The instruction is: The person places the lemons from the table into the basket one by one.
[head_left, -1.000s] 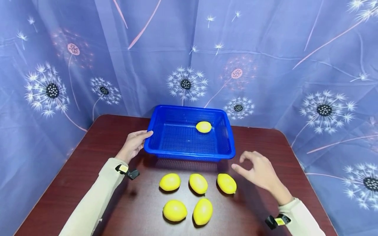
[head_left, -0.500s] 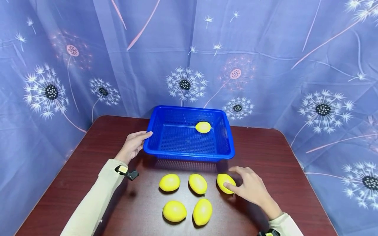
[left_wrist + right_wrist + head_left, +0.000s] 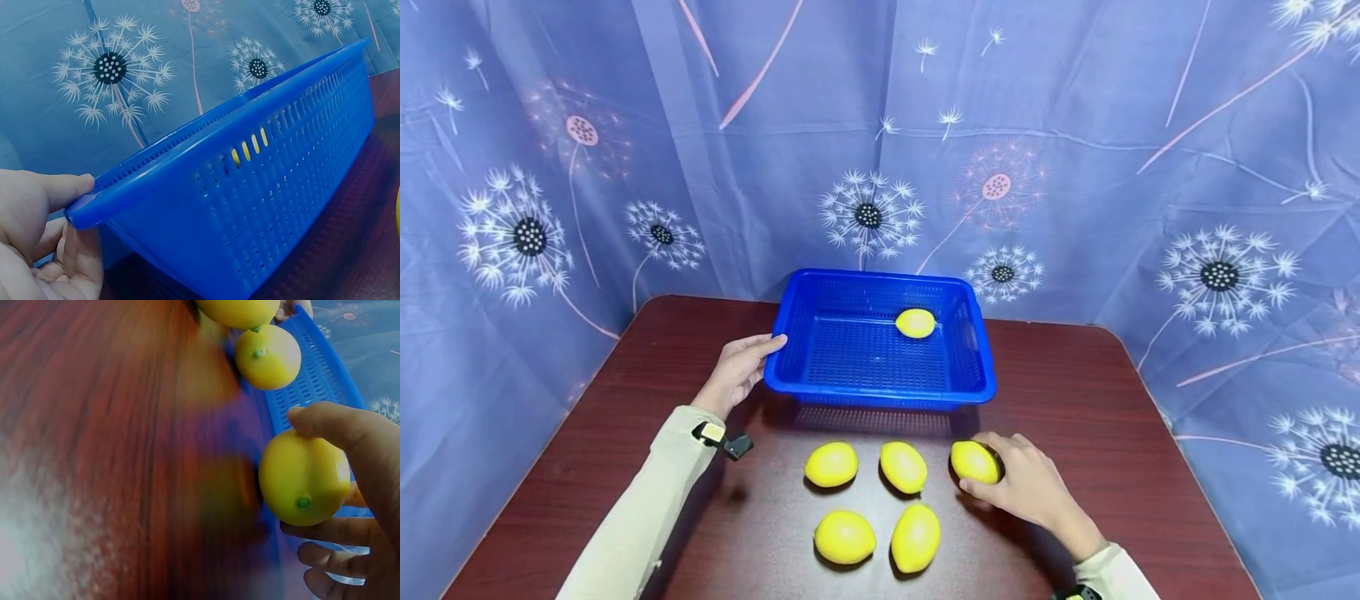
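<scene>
My left hand (image 3: 736, 373) pinches the left rim of a blue plastic basket (image 3: 880, 395), thumb on top and fingers underneath, as the left wrist view shows. One lemon (image 3: 915, 323) lies inside toward the back right. My right hand (image 3: 1028, 485) curls around the rightmost lemon (image 3: 973, 462) in front of the basket. In the right wrist view the thumb (image 3: 325, 422) lies along one side of that lemon and the fingers (image 3: 334, 531) along the other. It sits on the table at the end of the back row.
Two more lemons, a middle one (image 3: 903, 467) and a left one (image 3: 831, 464), complete that row. Nearer lie two others, one at left (image 3: 845, 537) and one at right (image 3: 915, 538). Behind the dark red wooden table (image 3: 1060, 358) hangs a blue dandelion-print curtain (image 3: 760, 183).
My right hand has come down and left from beside the rightmost lemon and closed its thumb and fingers around it. The left hand and basket have stayed in place.
</scene>
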A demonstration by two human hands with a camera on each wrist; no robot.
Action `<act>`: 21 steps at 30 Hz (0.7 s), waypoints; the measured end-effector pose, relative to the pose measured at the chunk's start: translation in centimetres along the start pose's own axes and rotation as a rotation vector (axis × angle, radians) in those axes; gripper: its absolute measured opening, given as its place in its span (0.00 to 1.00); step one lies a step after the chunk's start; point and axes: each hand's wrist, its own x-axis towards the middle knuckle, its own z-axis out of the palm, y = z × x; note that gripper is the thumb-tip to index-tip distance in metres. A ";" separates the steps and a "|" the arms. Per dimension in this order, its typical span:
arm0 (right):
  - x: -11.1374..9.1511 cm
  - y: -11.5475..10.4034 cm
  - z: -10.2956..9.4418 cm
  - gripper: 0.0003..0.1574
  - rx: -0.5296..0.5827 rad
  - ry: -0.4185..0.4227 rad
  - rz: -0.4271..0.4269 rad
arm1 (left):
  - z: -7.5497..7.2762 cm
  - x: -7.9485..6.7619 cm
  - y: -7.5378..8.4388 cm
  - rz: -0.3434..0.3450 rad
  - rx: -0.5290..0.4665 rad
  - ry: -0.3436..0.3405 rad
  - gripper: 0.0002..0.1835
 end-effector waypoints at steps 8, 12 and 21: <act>-0.3 0.0 -0.4 0.39 0.040 0.025 -0.012 | -0.1 0.1 0.1 0.003 -0.008 -0.011 0.18; -0.6 -0.2 -1.3 0.38 0.058 0.024 -0.008 | 0.0 0.1 0.0 0.001 -0.011 -0.007 0.15; -0.6 -0.3 -4.0 0.41 0.106 0.070 -0.079 | -0.1 0.2 -0.1 -0.013 0.000 0.002 0.17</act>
